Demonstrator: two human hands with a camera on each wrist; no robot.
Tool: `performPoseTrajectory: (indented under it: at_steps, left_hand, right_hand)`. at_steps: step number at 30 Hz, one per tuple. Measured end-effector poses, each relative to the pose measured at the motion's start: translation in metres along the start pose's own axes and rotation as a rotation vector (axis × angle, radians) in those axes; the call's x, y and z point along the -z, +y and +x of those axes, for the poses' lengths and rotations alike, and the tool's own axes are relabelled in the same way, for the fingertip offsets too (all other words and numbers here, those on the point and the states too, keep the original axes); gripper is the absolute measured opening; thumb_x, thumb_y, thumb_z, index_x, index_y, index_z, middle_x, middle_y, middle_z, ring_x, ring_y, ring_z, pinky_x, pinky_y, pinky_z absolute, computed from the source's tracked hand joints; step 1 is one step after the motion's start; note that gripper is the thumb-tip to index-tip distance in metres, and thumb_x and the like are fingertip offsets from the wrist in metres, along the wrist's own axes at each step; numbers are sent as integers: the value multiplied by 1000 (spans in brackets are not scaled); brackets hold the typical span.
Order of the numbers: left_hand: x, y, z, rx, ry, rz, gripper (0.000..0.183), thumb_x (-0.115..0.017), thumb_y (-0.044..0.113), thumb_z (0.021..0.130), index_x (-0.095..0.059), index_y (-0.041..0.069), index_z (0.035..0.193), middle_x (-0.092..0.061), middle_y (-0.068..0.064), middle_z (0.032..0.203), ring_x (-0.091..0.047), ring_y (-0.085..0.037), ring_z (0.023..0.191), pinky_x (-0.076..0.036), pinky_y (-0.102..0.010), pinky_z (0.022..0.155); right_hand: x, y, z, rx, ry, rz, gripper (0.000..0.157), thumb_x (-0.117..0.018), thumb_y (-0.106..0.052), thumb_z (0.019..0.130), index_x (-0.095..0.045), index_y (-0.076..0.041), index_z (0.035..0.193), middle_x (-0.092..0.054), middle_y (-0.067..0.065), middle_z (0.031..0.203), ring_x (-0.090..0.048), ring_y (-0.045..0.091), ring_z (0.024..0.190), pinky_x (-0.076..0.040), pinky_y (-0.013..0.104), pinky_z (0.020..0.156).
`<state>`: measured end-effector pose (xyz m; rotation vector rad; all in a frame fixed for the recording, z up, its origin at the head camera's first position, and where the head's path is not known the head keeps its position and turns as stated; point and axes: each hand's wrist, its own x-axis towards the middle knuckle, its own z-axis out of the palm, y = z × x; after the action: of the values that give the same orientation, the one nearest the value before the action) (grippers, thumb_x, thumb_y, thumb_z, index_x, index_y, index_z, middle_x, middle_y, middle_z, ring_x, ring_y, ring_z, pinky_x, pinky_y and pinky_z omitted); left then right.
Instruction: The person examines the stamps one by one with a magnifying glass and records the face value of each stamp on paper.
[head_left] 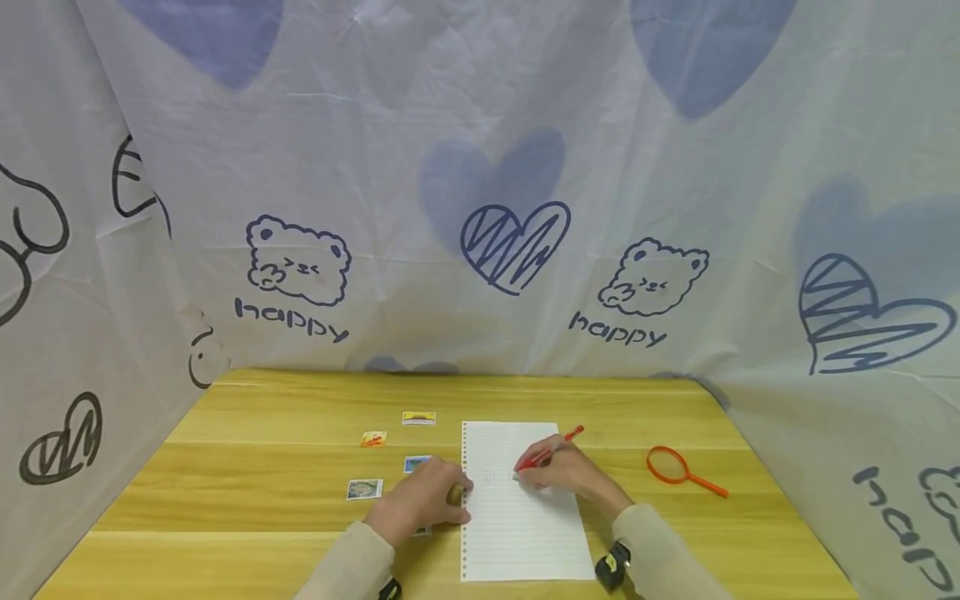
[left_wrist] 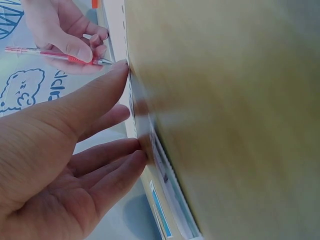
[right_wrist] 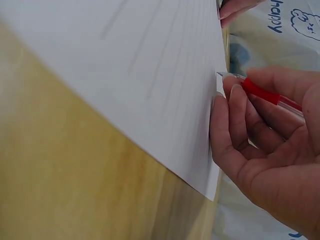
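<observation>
My right hand (head_left: 558, 468) pinches a red pen (right_wrist: 262, 92) with a clear barrel. The pen's tip is at the upper middle of a sheet of white lined paper (head_left: 525, 542) with punched holes down its left edge. Faint small marks show on the sheet left of the tip. The right hand's lower fingers rest against the paper in the right wrist view. My left hand (head_left: 423, 497) touches the sheet's left edge with thumb and fingertips, its fingers extended in the left wrist view. Beneath that hand lies a small picture card, mostly hidden.
Several small stamp-like picture cards lie left of the paper, including a yellow one (head_left: 418, 418), an orange one (head_left: 373, 438) and a green one (head_left: 364, 489). A red-rimmed magnifying glass (head_left: 705, 485) lies at the right. Printed white cloth (head_left: 420, 333) hangs behind the wooden table (head_left: 247, 467).
</observation>
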<state>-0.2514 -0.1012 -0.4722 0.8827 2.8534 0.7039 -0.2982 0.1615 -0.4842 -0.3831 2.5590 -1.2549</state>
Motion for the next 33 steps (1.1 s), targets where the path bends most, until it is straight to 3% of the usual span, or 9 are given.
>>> performPoseTrajectory:
  at_steps: [4, 15, 26, 33]
  left_hand:
    - [1, 0, -1, -2, 1, -6, 37, -90, 17, 78, -79, 5, 112, -79, -11, 112, -53, -8, 78, -45, -24, 69]
    - [1, 0, 0, -15, 6, -6, 35, -90, 16, 78, -79, 5, 110, -79, -8, 103, -49, -7, 73, -42, -23, 65]
    - [1, 1, -1, -1, 3, -16, 38, -90, 17, 78, -79, 4, 112, -79, -12, 111, -52, -8, 77, -45, -24, 68]
    - [1, 1, -2, 0, 5, -19, 38, -90, 17, 78, -79, 4, 112, -79, -11, 109, -50, -7, 74, -42, -23, 65]
  right_hand:
    - [2, 1, -1, 20, -23, -5, 8, -80, -16, 87, -79, -10, 93, -73, 0, 78, -63, 13, 70, -52, 27, 65]
    - [-1, -1, 0, -14, 17, 20, 9, -77, -15, 91, -78, -9, 97, -72, 1, 80, -63, 13, 72, -55, 27, 66]
    - [6, 2, -2, 32, 10, 2, 11, -75, -16, 92, -77, -9, 100, -72, 2, 84, -63, 13, 71, -53, 27, 64]
    - [20, -3, -6, 72, 94, -171, 7, -74, -16, 92, -77, -15, 98, -73, -1, 93, -61, 12, 78, -49, 26, 67]
